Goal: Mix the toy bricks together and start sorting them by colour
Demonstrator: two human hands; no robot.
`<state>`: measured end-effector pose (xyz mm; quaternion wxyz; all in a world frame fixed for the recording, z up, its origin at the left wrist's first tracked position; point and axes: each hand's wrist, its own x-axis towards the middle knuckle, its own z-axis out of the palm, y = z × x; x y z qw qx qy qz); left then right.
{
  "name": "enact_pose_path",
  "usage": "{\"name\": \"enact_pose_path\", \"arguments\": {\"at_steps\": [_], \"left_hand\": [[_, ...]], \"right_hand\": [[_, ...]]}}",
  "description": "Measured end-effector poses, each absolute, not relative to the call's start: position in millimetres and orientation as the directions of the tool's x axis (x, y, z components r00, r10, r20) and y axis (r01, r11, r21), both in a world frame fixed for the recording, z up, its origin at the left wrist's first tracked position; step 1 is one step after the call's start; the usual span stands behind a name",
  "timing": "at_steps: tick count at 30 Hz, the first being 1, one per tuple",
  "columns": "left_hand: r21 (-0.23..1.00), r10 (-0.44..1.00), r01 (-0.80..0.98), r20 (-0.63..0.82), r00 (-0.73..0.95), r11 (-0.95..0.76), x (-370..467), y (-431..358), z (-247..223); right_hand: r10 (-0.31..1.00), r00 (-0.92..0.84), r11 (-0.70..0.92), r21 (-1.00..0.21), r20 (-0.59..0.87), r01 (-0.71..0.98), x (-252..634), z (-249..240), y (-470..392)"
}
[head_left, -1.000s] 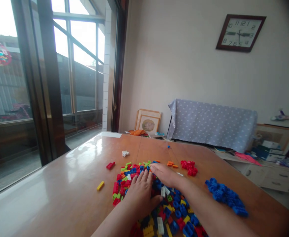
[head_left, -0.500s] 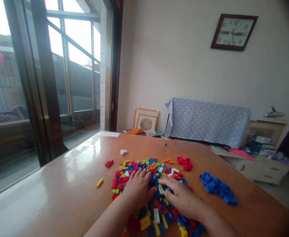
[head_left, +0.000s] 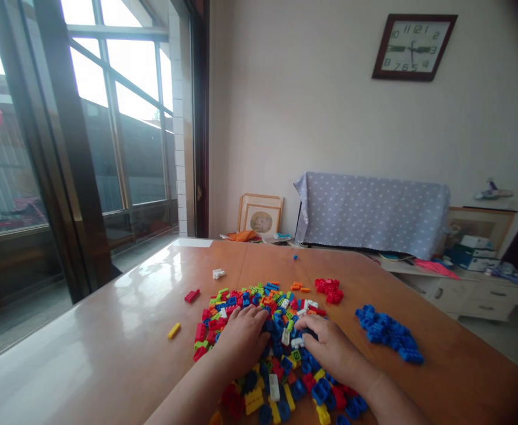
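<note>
A heap of mixed toy building bricks (head_left: 274,386) in red, blue, yellow, green, orange and white lies on the wooden table before me. My left hand (head_left: 246,335) rests over the left-middle of this heap, palm down, fingers stretched out and thumb apart, gripping nothing visible. On the heap's right side, my right hand (head_left: 332,345) has its fingers curled, with thumb and index on either side of a dark blue brick (head_left: 309,333); the other fingertips are hidden. A white brick (head_left: 297,342) lies just beside that thumb, and a long white brick (head_left: 274,387) sits nearer to me.
Right of the heap is a group of blue bricks (head_left: 389,333); behind it, a smaller red group (head_left: 329,290). A yellow brick (head_left: 174,330), a red brick (head_left: 192,296) and white bricks (head_left: 218,274) lie leftward on the table (head_left: 126,336). A tiny blue piece (head_left: 295,257) sits far back.
My right hand has shifted slightly right among the bricks and its fingers have curled in around a blue brick. My left hand stays on the heap. The view has tilted slightly.
</note>
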<state>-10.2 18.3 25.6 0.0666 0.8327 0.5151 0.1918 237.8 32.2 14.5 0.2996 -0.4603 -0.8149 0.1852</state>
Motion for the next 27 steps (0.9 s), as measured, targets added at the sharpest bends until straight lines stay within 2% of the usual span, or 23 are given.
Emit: {"name": "enact_pose_path", "arguments": {"at_steps": [7, 14, 19, 24, 27], "left_hand": [[0.316, 0.848, 0.789, 0.262, 0.461, -0.527, -10, 17, 30], [0.380, 0.869, 0.782, 0.249, 0.428, -0.494, -8, 16, 38], [0.402, 0.876, 0.778, 0.247, 0.415, -0.482, -6, 14, 42], [0.409, 0.846, 0.740, 0.260, 0.466, -0.534, -2, 16, 39], [0.415, 0.838, 0.728, 0.273, 0.472, -0.546, 0, 17, 37]], "right_hand": [[0.858, -0.422, 0.504, -0.639, 0.293, 0.581, 224, 19, 22], [0.894, -0.251, 0.444, -0.653, 0.371, 0.614, 247, 25, 35], [0.932, -0.186, 0.346, -0.611, 0.311, 0.712, 273, 22, 46], [0.964, -0.079, 0.197, -0.482, 0.255, 0.854, 296, 12, 54], [0.968, -0.049, 0.170, -0.496, 0.247, 0.852, 298, 6, 56]]}}
